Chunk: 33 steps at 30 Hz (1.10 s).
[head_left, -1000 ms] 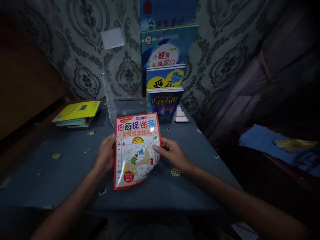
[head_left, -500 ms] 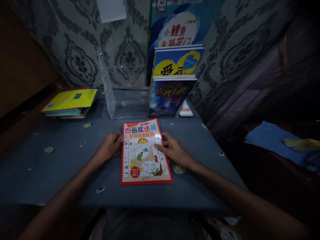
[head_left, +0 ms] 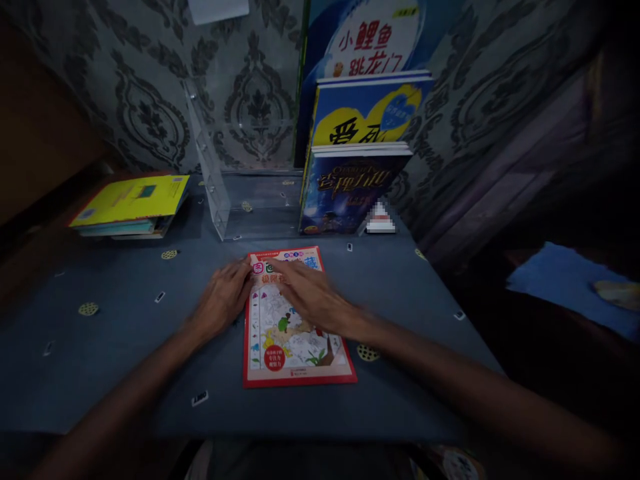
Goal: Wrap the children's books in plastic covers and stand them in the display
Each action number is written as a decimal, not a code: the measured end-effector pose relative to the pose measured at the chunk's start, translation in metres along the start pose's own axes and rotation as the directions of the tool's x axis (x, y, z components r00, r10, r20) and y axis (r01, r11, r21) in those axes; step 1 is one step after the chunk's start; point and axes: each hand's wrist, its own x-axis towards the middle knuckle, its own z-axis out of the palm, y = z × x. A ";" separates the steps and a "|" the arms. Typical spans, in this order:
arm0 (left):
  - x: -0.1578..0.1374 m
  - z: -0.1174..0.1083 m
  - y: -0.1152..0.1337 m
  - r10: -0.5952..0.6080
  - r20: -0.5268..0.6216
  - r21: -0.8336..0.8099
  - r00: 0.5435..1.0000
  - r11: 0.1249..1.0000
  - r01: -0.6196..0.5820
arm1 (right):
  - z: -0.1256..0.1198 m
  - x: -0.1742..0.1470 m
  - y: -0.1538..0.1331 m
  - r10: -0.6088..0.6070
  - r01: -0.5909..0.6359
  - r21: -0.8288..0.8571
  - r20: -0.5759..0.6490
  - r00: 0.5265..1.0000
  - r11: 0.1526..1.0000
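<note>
A red-bordered picture book [head_left: 280, 333] lies flat on the desk, with colourful Chinese lettering at the top of its cover and a cartoon scene below. My left hand [head_left: 225, 293] is at the book's upper left edge, its fingers closed against the edge near the corner. Across the upper cover stretches my right hand [head_left: 313, 297], slightly blurred. Its fingers are extended and point to the upper left, hiding part of the title and drawing. Whether its palm presses on the cover, I cannot tell.
Behind the book stands a clear acrylic rack [head_left: 213, 173]. Its right side holds upright books, a dark blue one [head_left: 350, 193] in front. Stacked books with a yellow cover [head_left: 133, 200] lie at the left. The patterned desk cloth [head_left: 400, 300] ends at the right edge.
My right hand has left the book's right edge and moved left over the upper cover. My left hand has moved slightly up along the left edge. The view has shifted a little.
</note>
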 end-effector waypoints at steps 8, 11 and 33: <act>-0.005 0.006 -0.009 0.103 -0.066 -0.080 0.992 0.991 -0.109 | 0.044 0.046 0.006 -0.087 0.073 0.086 0.165 0.982 0.994; -0.004 0.009 -0.010 0.099 -0.087 -0.049 0.991 0.993 -0.103 | 0.041 0.040 0.012 -0.071 0.061 0.068 0.167 0.983 0.996; 0.005 0.004 -0.003 0.109 -0.055 0.090 0.993 0.991 -0.103 | -0.019 -0.020 0.100 0.104 -0.099 0.171 -0.021 0.994 0.980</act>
